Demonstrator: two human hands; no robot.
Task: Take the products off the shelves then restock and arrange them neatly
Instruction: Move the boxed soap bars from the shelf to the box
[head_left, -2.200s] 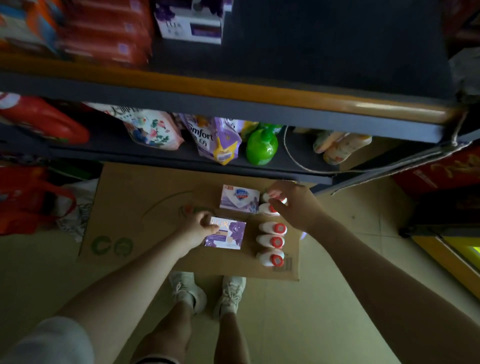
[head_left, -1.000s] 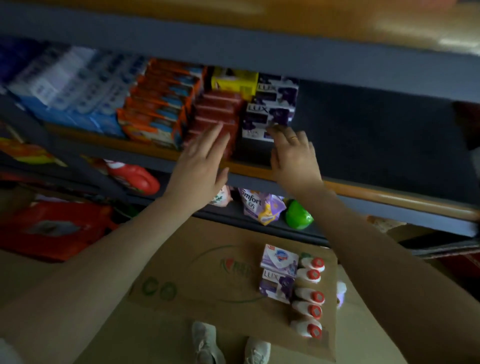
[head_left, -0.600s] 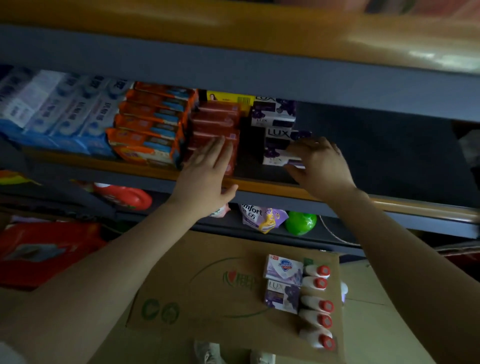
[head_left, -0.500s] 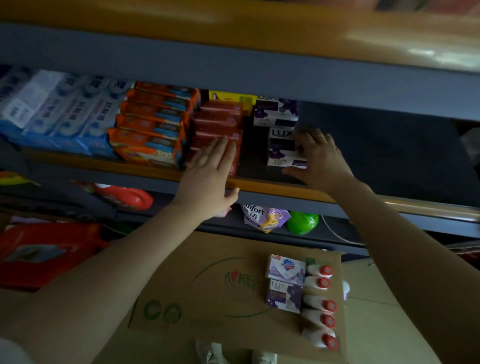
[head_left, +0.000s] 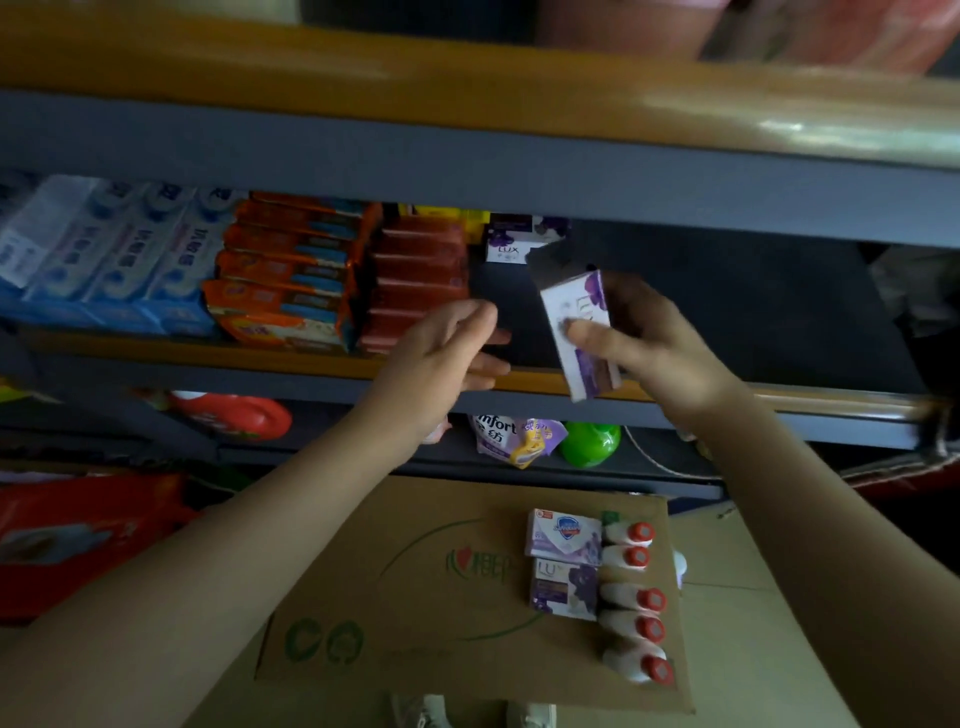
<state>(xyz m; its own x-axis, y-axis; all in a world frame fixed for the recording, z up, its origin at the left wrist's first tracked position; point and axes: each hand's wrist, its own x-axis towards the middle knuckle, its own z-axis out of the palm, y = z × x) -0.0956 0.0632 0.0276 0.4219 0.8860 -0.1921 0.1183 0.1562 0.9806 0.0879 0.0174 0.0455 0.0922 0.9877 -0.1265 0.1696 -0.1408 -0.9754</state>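
My right hand (head_left: 652, 345) grips a purple-and-white Lux soap box (head_left: 579, 332), held tilted in front of the shelf's orange front edge (head_left: 291, 358). Another Lux box (head_left: 511, 241) stays at the back of the shelf. My left hand (head_left: 441, 358) hovers open just left of the held box, fingers relaxed, holding nothing. On the flat cardboard sheet (head_left: 395, 582) on the floor lie a Safeguard soap box (head_left: 563, 535), a Lux box (head_left: 563, 590) and several white bottles with red caps (head_left: 631, 597).
Left on the same shelf stand dark red boxes (head_left: 421, 280), orange packs (head_left: 285, 270) and blue-white packs (head_left: 104, 249). The shelf's right part (head_left: 727, 312) is dark. Below are a Comfort pouch (head_left: 514, 439), a green bottle (head_left: 589, 441) and a red jug (head_left: 234, 415).
My right hand has pulled a Lux box off the shelf stack toward me and tilted it. My left hand has drawn back from the red boxes toward the held box.
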